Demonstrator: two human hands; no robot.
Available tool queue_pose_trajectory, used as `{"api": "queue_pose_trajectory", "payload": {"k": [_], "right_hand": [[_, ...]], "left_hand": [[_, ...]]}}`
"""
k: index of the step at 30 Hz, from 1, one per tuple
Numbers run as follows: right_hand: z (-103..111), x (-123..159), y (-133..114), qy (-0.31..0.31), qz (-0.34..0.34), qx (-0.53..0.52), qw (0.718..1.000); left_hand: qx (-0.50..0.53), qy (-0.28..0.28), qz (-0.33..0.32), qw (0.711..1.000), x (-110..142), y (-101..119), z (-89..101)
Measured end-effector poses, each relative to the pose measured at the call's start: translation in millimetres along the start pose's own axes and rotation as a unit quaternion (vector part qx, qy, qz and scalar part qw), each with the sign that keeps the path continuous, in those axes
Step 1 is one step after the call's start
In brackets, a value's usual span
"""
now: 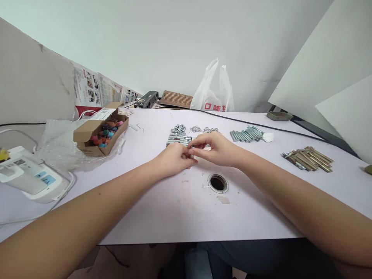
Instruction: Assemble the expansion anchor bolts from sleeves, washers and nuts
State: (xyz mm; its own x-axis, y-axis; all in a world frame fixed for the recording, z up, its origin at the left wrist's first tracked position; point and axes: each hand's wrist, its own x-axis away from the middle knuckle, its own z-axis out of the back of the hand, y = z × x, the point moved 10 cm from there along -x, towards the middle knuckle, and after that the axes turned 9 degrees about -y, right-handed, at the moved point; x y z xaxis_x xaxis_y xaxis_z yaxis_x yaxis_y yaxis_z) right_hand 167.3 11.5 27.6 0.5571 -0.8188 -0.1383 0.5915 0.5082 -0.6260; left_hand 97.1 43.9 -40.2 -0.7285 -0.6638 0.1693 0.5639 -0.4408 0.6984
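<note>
My left hand (174,159) is closed around a small metal part (192,156), of which only a bit shows between the fingers. The fingertips of my right hand (209,147) pinch at the top of that same part, touching my left fingers. Just behind the hands lie silvery metal sleeves (179,139) in a row, partly covered by my fingers. Beyond them are a pile of nuts (178,128), a heap of small washers (195,129) and another group of nuts (210,130).
Threaded rods (247,134) lie at right, with brassy bolts (308,158) nearer the right edge. A round hole (218,183) opens in the table (162,209). A cardboard box (100,131) and a white device (35,174) stand left. A black cable (261,126) crosses behind.
</note>
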Motion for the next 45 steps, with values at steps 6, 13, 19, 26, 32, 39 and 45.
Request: {"api": "queue_pose_trajectory", "payload": {"k": [6,13,19,26,32,39,45], "right_hand": [[-10,4,9,-0.022,-0.015,-0.006,1.0],[42,15,44,0.101,-0.076,0.012,0.992],[83,30,145,0.158,-0.26,0.125,0.944],[65,12,174,0.097,-0.239,0.12,0.959],[59,12,170,0.076,-0.22,0.112,0.966],[72,20,141,0.142,-0.231,0.062,0.96],[23,16,38,0.055,-0.146,-0.172,0.973]], "left_hand": [[0.005,-0.018,-0.049,0.999,4,9,-2.1],[0.078,-0.002,-0.045,0.996,4,6,4.1],[0.09,-0.032,-0.042,0.995,1,7,1.3],[0.101,-0.041,-0.044,0.993,1,7,1.6],[0.093,-0.04,-0.03,0.994,3,7,1.7],[0.084,-0.04,-0.027,0.995,4,7,2.8],[0.082,-0.05,-0.04,0.995,3,8,1.4]]}}
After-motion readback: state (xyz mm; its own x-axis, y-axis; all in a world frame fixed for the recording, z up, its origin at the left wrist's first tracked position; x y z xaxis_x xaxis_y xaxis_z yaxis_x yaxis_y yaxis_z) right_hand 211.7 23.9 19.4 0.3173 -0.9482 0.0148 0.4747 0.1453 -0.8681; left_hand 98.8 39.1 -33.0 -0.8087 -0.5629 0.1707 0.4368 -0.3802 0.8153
